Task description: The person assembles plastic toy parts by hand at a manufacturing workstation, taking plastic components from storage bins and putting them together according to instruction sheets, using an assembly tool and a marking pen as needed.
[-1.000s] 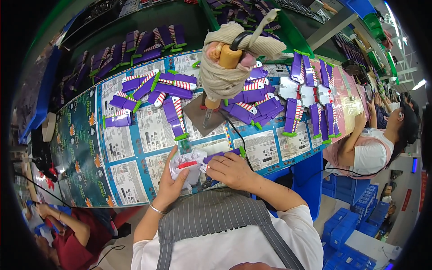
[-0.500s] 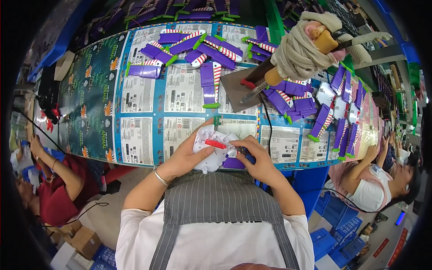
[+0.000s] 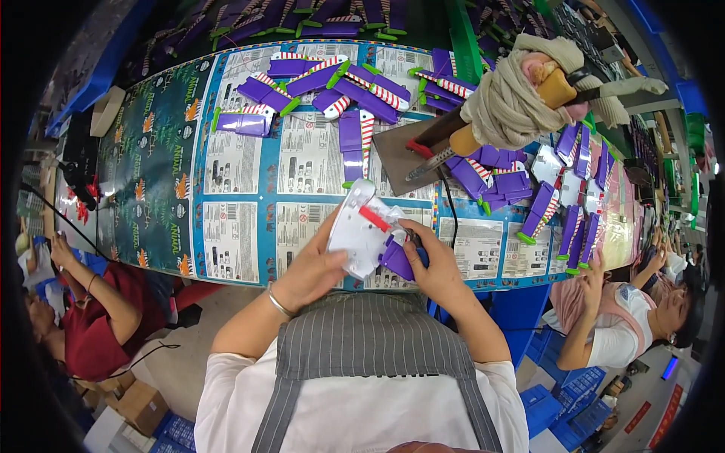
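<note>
The left hand is clamped on the left edge of a white plastic shell, which lies just right of its palm and spans most of the gap to the right hand. The shell's long axis runs roughly away from the body, its far end pointing past the left fingertips. Across it, a red strip slants from far left to near right, toward the right hand. That hand is curled around a dark blue handle; just left of its thumb, a purple piece sits beside the shell's near right edge.
</note>
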`<state>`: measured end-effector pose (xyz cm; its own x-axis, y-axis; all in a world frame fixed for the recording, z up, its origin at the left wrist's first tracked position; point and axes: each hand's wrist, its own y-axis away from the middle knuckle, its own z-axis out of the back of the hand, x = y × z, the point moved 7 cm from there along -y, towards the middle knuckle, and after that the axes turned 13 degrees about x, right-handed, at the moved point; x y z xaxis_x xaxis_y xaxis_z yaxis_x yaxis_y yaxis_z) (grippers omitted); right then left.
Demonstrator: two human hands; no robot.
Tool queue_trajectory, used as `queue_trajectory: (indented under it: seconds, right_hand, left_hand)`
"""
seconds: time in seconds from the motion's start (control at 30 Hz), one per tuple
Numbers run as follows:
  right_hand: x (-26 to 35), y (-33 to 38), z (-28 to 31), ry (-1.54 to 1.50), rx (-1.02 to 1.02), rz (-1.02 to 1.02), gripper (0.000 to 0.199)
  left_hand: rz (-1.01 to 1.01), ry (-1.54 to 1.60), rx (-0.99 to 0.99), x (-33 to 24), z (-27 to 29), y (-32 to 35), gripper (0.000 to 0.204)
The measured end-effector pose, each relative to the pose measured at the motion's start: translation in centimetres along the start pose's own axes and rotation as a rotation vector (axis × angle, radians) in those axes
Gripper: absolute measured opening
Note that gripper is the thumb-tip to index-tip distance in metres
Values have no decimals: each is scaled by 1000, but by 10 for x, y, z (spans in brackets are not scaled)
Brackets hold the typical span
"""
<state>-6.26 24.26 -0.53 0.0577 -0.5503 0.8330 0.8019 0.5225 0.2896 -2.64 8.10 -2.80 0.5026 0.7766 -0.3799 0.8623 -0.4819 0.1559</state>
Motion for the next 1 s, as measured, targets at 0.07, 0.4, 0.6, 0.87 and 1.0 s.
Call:
queue_trajectory:
  seconds: [0.07, 0.4, 0.6, 0.87, 1.0]
  right_hand:
    - [12, -2, -7, 169, -27, 121, 44]
    - [2, -12, 16, 708, 86, -25, 39]
    - [8, -17, 15, 786, 92, 17, 34]
    - [39, -34, 40, 1142, 67, 101, 11]
    - [25, -46, 43, 1155, 63, 225, 6]
  left_hand:
    - [-1, -468, -24, 12, 12, 4, 65]
    - [-70, -613, -243, 10, 26, 1, 48]
    - [-72, -690, -221, 6, 21, -5, 48]
    - [-83, -736, -219, -5, 17, -17, 49]
    - [24, -668, -204, -13, 16, -29, 47]
